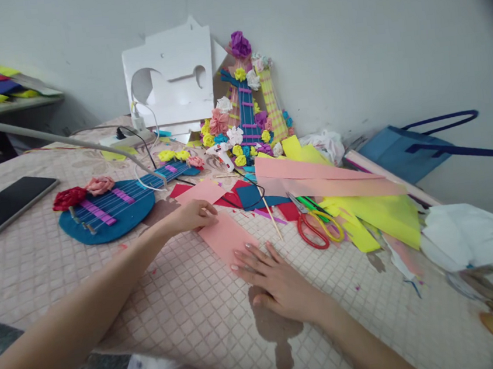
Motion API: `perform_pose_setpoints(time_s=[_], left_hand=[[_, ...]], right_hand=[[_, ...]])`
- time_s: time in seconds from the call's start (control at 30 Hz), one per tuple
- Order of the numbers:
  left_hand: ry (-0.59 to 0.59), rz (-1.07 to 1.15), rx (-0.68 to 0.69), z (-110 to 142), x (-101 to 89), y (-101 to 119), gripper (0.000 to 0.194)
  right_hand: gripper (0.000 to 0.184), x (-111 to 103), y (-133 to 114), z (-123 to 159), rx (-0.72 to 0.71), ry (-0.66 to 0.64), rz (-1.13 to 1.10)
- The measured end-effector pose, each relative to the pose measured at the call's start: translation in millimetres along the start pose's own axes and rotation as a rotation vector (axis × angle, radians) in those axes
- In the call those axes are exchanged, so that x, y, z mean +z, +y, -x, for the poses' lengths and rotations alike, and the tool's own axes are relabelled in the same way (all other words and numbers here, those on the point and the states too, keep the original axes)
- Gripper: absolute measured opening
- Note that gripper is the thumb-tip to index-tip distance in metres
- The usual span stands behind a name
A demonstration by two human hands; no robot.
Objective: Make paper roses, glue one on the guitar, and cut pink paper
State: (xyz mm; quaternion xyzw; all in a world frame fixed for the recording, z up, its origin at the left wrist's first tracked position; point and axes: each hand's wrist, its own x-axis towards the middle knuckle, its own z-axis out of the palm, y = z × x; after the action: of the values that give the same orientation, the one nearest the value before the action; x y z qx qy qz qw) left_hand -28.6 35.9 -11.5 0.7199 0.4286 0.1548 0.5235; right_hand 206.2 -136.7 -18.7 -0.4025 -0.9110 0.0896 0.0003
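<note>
A strip of pink crepe paper (226, 239) lies flat on the quilted tablecloth in front of me. My left hand (193, 215) has its fingers curled together at the strip's far left end, pinching the edge. Flat on the near right end rests my right hand (276, 278), fingers stretched out. Beyond the left hand lies another piece of pink paper (203, 192) over red scraps. To the left is a blue guitar-shaped craft (119, 212) with purple bars, strings and paper flowers. Red-and-yellow-handled scissors (317, 228) and a thin wooden stick (270, 212) lie right of the strip.
Folded pink sheets (316, 174) and yellow paper (377, 217) pile up at the right. A glue gun (222, 156) stands before flower-decorated guitar crafts (248, 114). A phone (8, 203), a lamp arm (69, 138) and a power strip (125, 139) occupy the left side.
</note>
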Motion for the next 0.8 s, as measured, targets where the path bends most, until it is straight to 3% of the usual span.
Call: perform_pose_setpoints(time_s=[0.1,0.23,0.27,0.33,0.47,0.67,0.8], left_hand=[[0.078,-0.105,0.103,3,2.1,2,0.035],[0.481,-0.359,0.328,12,16.3,11,0.012],[0.497,-0.383,0.385,16,21.7,14,0.01],[0.379,-0.366,0.48,26,33.8,19,0.011],[0.028,-0.379,0.624,43,54.7,19,0.011],[-0.031,-0.373,0.614,43,63.0,3,0.008],[-0.014,-0.377,0.637,41,62.5,0,0.01]], right_hand=[[0.061,1,0,0,-0.004,0.002,0.009],[0.062,3,1,-1,-0.005,0.006,0.032],[0.062,3,1,-1,-0.006,0.01,0.035],[0.062,4,2,-1,-0.009,0.017,0.035],[0.064,3,2,-1,-0.003,0.013,0.015],[0.065,3,3,1,-0.012,0.033,-0.01],[0.07,8,6,5,0.053,0.131,-0.051]])
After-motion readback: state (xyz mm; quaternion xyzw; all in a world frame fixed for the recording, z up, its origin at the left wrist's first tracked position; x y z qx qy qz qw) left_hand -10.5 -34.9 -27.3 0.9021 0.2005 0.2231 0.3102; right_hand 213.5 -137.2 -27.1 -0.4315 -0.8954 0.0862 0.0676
